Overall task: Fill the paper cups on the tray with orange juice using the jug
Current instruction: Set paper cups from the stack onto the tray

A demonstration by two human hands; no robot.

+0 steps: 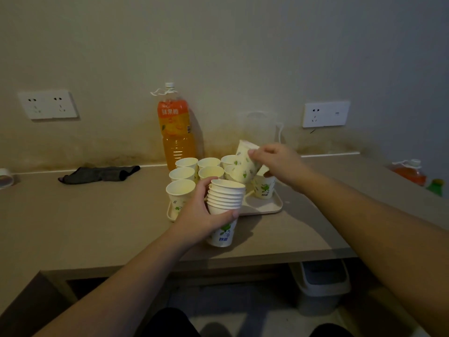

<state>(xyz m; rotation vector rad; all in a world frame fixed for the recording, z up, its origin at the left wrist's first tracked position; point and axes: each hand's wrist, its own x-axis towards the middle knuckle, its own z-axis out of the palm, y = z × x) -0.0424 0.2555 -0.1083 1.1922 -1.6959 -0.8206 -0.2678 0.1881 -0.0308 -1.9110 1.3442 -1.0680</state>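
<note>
**A:** so what's being held here?

**B:** A nested stack of white paper cups with green leaf prints point(224, 210) is gripped by the left hand point(198, 215), fingers and thumb curled round it, above the front edge of the pale rectangular plastic tray point(266, 205). A single tilted paper cup of the same print point(244, 164) is pinched at its base end by the right hand point(277, 164), over the tray's back right part.

**A:** and the rest of the cups? The jug?

**B:** Several upright empty cups point(181, 188) are lined up in rows on the tray's left side. A clear plastic jug point(261, 126) is seen by the wall, behind the tray, barely visible in the dim light. A tall orange juice bottle with an orange label point(176, 132) is stood behind the tray's left end. A dark grey cloth point(102, 173) is laid on the beige countertop point(85, 215), well to the left.
</note>
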